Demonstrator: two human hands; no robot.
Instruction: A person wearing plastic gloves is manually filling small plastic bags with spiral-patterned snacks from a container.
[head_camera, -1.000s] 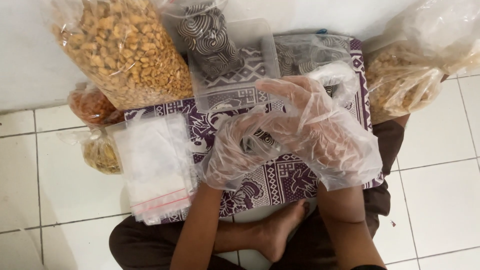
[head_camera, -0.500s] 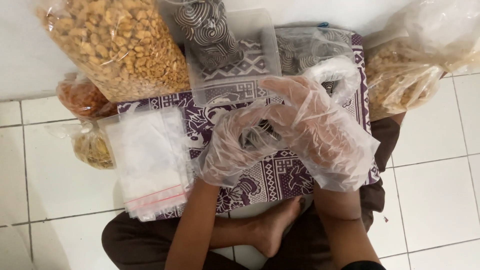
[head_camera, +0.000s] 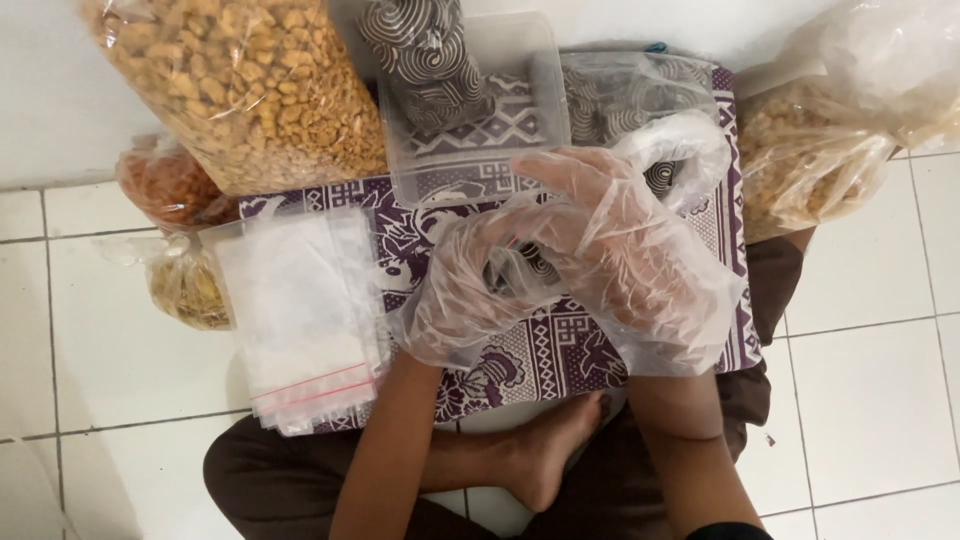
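Note:
Both my hands wear loose clear plastic gloves and meet over a purple patterned cloth (head_camera: 560, 350). My left hand (head_camera: 462, 300) is curled around a few dark swirl-patterned snacks (head_camera: 520, 270). My right hand (head_camera: 630, 260) presses against them from the right, its fingers reaching over the left hand. Whether the snacks are in a small bag is hidden by the gloves. Just beyond my hands stands a clear plastic tub (head_camera: 500, 130) with a bag of the same swirl snacks (head_camera: 420, 50) leaning in it.
A big bag of golden snacks (head_camera: 240, 90) lies at top left, with an orange snack bag (head_camera: 165, 185) and a small yellowish bag (head_camera: 185, 290) below it. A stack of zip bags (head_camera: 300, 310) lies left of my hands. An open clear bag (head_camera: 675, 150) and another snack bag (head_camera: 810, 150) lie right.
My hands stay pressed together around the swirl snacks and have barely shifted. The view has drifted slightly.

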